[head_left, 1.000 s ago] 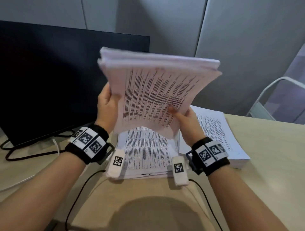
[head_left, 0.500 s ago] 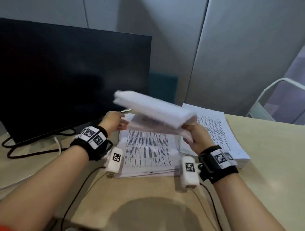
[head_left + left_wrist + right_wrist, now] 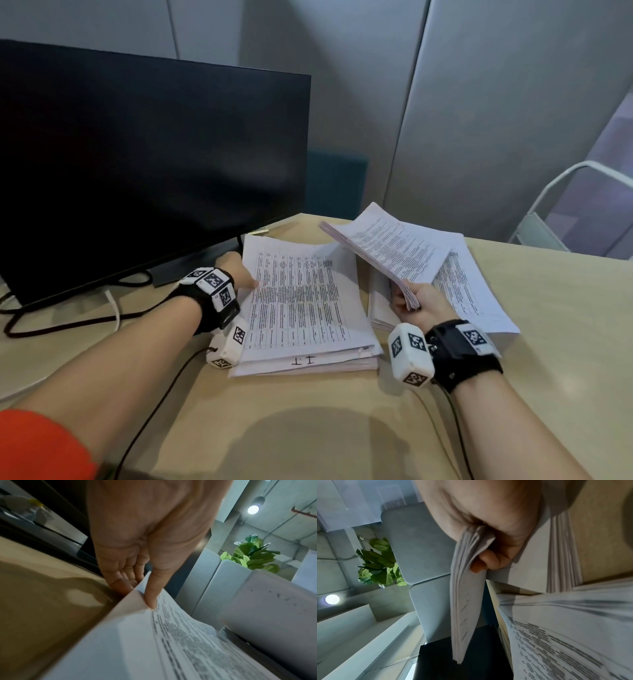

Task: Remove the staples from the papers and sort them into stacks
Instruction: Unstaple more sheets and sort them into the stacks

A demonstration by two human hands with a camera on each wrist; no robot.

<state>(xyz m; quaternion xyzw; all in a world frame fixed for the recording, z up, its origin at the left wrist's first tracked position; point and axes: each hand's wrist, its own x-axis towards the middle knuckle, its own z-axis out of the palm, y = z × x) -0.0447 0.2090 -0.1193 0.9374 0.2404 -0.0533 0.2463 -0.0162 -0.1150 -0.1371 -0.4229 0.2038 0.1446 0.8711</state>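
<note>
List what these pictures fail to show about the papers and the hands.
- Staples: none discernible in the white printed bundle; too small in the head view.
- Printed text: blurred in every view.
- Left hand fingers: hidden under the left paper stack's top sheet.
- Right hand fingertips: behind the bundle.

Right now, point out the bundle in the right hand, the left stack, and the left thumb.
held bundle (image 3: 394, 246), head view, on its printed top page.
left stack (image 3: 301, 301), head view, middle of the top sheet.
left thumb (image 3: 152, 588), left wrist view, on the thumb atop the sheet edge.
</note>
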